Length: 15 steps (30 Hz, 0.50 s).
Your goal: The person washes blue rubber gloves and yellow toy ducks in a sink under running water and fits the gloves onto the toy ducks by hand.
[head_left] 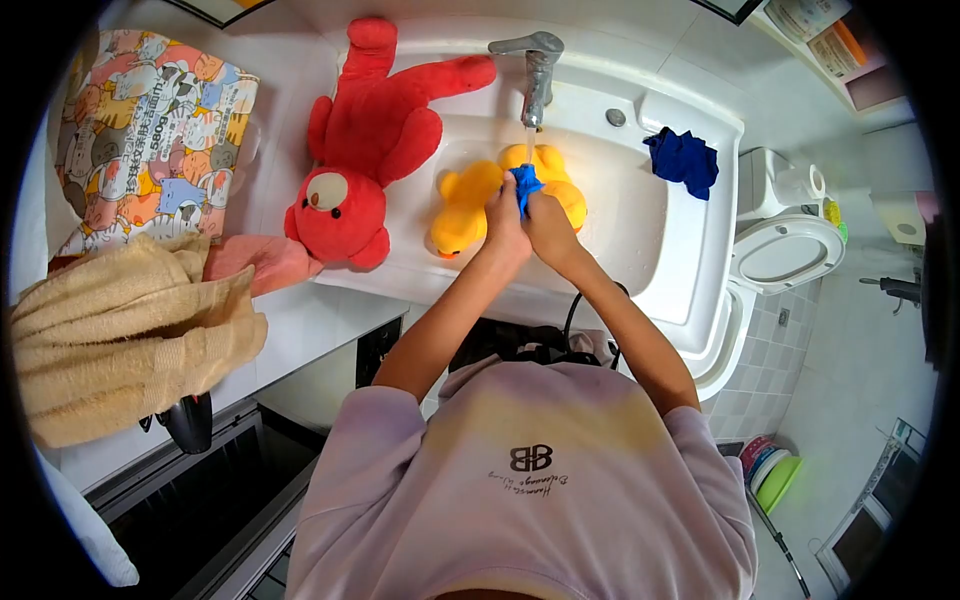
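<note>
Under the running faucet (537,80), my left hand (506,218) and my right hand (550,226) are closed together on a blue cloth (526,186). Water from the spout runs down onto the cloth. Below and beside my hands, yellow plush toys (462,205) lie in the white sink (625,230); my hands and arms hide part of them. A red teddy bear (372,130) lies at the sink's left side, its head toward the front edge. On the right rim rests a crumpled dark blue cloth (684,162), apart from my hands.
Left of the sink are a cat-print package (150,140), a pink cloth (262,264) and a beige towel (130,340) on the counter (300,335). To the right stands a toilet (787,250) with a paper roll (800,184). Colored basins (775,480) are at lower right.
</note>
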Available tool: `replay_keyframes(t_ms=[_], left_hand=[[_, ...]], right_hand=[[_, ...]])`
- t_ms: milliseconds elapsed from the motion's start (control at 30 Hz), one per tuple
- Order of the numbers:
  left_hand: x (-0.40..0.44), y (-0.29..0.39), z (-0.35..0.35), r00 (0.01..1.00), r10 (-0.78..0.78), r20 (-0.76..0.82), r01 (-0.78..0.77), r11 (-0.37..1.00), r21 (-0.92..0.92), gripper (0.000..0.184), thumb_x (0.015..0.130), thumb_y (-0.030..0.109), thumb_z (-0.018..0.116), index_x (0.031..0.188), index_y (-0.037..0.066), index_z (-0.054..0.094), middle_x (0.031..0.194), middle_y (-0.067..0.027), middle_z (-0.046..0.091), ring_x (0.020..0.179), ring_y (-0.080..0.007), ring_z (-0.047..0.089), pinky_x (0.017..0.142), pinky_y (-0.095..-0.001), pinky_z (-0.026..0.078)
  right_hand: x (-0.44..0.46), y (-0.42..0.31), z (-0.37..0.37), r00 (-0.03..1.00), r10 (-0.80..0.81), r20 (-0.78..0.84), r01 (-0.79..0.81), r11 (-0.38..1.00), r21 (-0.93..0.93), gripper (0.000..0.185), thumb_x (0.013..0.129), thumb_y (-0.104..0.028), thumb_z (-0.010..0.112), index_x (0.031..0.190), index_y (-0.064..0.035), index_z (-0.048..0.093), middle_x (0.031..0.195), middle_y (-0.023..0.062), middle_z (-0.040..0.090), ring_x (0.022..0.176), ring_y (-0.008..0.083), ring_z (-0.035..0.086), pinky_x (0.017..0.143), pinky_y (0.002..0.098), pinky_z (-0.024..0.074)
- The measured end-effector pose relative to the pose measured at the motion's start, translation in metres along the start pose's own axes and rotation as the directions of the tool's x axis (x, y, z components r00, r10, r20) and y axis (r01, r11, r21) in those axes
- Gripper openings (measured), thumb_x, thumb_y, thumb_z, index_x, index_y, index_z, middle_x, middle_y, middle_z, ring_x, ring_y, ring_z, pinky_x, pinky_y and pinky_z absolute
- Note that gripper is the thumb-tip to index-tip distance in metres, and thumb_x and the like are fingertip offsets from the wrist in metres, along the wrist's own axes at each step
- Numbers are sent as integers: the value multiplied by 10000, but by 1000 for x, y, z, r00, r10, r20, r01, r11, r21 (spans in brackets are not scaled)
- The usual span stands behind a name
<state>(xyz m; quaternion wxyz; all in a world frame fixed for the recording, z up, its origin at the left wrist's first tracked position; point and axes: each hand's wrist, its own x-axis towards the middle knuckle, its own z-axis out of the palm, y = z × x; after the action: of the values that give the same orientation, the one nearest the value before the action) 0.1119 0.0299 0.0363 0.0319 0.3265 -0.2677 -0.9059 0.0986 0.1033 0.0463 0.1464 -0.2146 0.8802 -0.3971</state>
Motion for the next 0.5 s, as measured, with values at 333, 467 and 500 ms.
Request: replay_keyframes(t_ms=[333,467,500], left_hand=[[-25,34,28,980,73,187,-130,940,314,381,867,351,369,1035,26,473,813,-77,570,734,-170,555,717,-295,457],[-38,41,38,963,23,269,-130,912,389,357,863,352,384,977,28,483,815,-77,577,726,-153,562,698,-281,466],[-40,42,40,963,18,271,-120,924,364,345,863,349,388,949,30,487,806,-76,578,719,-145,562,690,-274,468]], right_hand=[[-21,-19,-36,957,-271,-101,288,924,254,287,738,-47,472,1012,21,419,924,224,473,837,360,473,737,389,383],[-41,-39,-55,967,-239,-87,252,944,212,352,723,-75,517,1048,13,417,1042,219,439,922,374,445,777,392,388],[-46,-41,-57,967,-238,-90,252,944,212,352,723,-75,517,1048,13,417,1042,219,439,922,374,445,777,392,388]])
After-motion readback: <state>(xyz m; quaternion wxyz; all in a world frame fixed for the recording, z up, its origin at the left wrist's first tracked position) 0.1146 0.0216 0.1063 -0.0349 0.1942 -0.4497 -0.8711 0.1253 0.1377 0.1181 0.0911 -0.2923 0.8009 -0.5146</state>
